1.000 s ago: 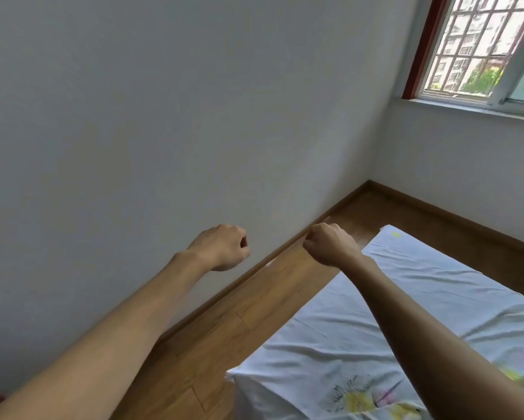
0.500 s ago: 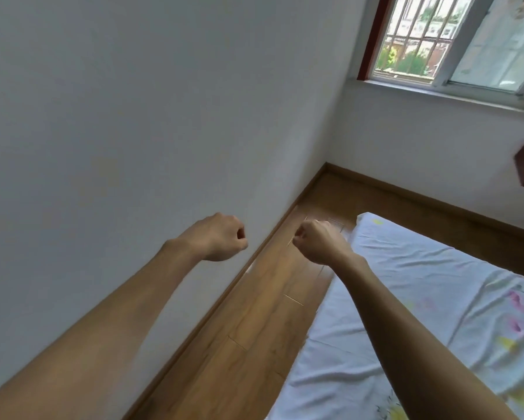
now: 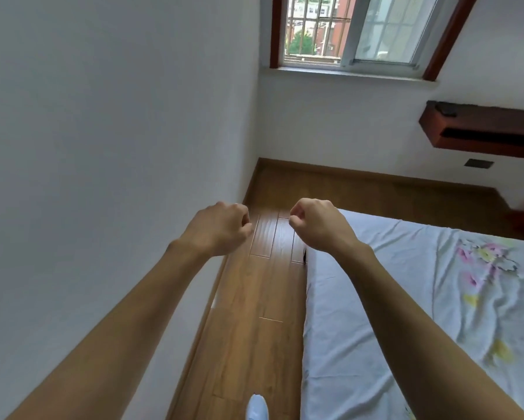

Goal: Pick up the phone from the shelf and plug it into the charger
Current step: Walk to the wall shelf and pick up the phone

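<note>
With the left hand [image 3: 221,227] and right hand [image 3: 316,224] both fisted and empty, walk between wall and bed [image 3: 376,298] to the shelf [image 3: 478,131], where a dark object, possibly the phone [image 3: 447,110], lies.

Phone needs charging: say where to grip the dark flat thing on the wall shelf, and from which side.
Pinch the dark flat thing across its edges from above: it lies flat on the shelf near its left end. Too small to confirm a phone.
</note>
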### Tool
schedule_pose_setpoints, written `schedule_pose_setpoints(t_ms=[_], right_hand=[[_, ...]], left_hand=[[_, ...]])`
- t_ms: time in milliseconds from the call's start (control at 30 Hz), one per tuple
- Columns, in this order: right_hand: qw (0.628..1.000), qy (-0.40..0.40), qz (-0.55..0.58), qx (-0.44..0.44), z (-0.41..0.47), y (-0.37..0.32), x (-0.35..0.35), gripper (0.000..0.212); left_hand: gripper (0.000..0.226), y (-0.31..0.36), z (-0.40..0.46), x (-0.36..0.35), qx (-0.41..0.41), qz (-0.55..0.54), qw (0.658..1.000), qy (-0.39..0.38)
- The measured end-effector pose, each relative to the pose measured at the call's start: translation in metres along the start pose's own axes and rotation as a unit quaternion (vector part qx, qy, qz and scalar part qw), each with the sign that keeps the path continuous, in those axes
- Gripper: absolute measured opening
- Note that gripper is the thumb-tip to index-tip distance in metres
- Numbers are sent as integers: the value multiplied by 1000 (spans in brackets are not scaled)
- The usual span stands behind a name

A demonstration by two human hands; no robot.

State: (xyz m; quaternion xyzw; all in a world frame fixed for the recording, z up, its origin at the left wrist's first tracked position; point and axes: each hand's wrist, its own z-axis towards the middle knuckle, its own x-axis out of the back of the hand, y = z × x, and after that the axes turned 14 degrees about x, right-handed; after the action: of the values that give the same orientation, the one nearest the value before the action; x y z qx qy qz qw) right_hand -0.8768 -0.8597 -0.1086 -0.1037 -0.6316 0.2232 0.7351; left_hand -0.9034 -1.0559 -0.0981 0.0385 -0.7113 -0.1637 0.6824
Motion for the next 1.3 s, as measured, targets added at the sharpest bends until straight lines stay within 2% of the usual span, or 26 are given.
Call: schedule_pose_setpoints(t_ms=[133,300,567,733,1067,1300], right_hand=[[998,-8,9,-64,69,35,-2,28],[993,13,4,-119,158,67,11,28],[986,-31,-8,-163,301,124,-5,29],[976,-17,-20,-218,389,169,-6,28],[948,34,-20,-315,509,265,26,28],[934,59,-20,-352,587,371,46,29]], left_hand=[[21,-6,88,5,-10,1,999,-34],[22,-13,194,18,-16,22,999,-23],[23,-1,376,-7,-91,65,993,-39],[25,16,497,-19,-139,69,986,-67],[26,104,691,-36,-256,85,960,-68],[23,176,804,-65,-284,93,951,-76]])
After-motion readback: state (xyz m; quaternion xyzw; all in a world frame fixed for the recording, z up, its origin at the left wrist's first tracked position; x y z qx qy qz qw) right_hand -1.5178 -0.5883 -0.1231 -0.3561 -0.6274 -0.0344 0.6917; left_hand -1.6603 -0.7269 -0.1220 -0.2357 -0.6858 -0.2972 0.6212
